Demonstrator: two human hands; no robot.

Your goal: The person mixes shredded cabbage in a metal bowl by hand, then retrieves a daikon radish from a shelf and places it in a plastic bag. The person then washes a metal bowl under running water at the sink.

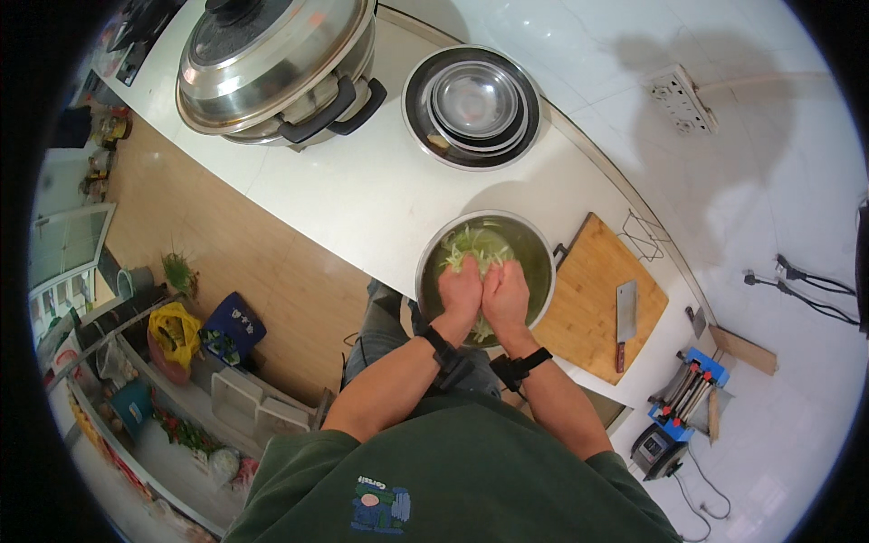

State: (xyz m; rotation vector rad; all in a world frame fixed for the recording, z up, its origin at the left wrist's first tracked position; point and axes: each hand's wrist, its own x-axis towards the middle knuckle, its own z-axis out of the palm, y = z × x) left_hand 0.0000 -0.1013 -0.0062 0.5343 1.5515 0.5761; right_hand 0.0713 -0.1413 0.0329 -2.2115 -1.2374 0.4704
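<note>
Both my hands are together over a round metal basin [428,261] at the counter's front edge. My left hand [462,288] and my right hand [506,293] are closed around a bunch of pale green vegetable shreds [468,244]. Strands stick out past the fingertips, and some hang below between the wrists. Greenish liquid [540,261] fills the basin around the hands. To the right lies a wooden cutting board [577,305], with a cleaver [626,315] resting on it.
A large lidded steamer pot [271,75] stands at the back left, its black handles facing me. Nested metal bowls [475,102] sit near the wall. A wire rack [641,234], a small blade [696,320] and a blue-framed roller machine [689,397] are at the right. Shelving [237,397] is at lower left.
</note>
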